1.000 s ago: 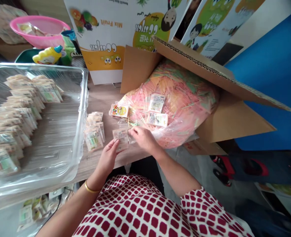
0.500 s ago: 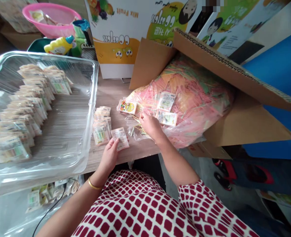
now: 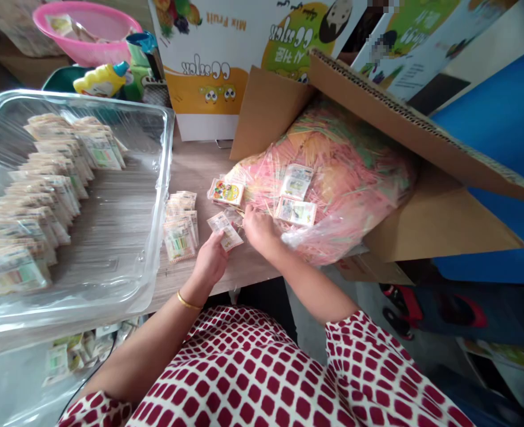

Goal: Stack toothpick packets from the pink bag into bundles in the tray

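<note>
**Q: What are the hands doing?**

A: The left hand (image 3: 210, 259), a gold bangle (image 3: 187, 302) on its wrist, has its fingers clamped on a small flat packet (image 3: 225, 231), which is tilted just above the wooden surface (image 3: 208, 172). The right hand (image 3: 259, 231) is just beside that packet, its fingers curled down and close together. The hand hides their tips, so I cannot tell whether they grip anything.

**Q: What lies around them?**

A: A short stack of similar packets (image 3: 179, 237) sits just left of the left hand. Ahead, a colourful printed card (image 3: 225, 193) lies at the edge of a clear plastic bag (image 3: 346, 178), which sits in an open cardboard box (image 3: 426, 225). The bag is full of thin pink and yellow pieces (image 3: 328, 172), probably sticks or straws, though they look too fine to be sure. Two packets (image 3: 295, 210) rest on it.

**Q: And farther left?**

A: Rows of packets (image 3: 43, 190) stand in a clear plastic tray (image 3: 166, 154).
</note>
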Demonstrator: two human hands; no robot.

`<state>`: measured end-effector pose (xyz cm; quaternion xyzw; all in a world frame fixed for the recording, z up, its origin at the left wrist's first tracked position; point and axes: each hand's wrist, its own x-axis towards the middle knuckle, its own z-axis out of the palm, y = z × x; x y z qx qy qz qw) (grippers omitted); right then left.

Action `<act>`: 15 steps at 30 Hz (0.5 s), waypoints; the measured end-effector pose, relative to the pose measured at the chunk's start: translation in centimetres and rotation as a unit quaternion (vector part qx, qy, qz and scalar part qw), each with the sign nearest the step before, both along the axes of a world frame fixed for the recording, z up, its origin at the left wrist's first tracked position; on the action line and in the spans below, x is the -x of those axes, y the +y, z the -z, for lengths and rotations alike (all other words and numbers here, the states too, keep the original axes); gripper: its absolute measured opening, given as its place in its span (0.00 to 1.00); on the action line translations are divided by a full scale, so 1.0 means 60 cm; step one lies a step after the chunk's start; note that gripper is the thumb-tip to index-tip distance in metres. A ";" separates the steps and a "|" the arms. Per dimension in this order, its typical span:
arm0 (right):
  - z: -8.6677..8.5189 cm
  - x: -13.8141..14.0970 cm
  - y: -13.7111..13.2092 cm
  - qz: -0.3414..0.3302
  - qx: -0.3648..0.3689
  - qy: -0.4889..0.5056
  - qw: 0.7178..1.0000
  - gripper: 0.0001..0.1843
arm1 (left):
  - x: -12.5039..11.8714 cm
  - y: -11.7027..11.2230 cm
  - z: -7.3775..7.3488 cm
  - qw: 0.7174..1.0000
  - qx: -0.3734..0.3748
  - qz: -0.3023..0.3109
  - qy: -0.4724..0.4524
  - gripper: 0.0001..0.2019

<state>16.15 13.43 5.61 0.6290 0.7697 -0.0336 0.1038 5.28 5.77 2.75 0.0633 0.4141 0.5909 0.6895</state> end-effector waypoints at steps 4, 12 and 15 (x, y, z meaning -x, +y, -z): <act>0.001 0.001 -0.007 -0.010 -0.012 0.004 1.000 0.18 | 0.001 -0.005 0.018 1.000 -0.012 -0.003 0.006 0.15; -0.021 -0.034 0.009 -0.036 0.046 0.009 0.998 0.16 | -0.001 -0.008 0.034 0.999 -0.020 -0.013 0.022 0.17; -0.038 -0.064 0.002 -0.061 0.043 0.008 0.997 0.17 | -0.002 -0.009 0.033 0.999 -0.017 -0.018 0.031 0.16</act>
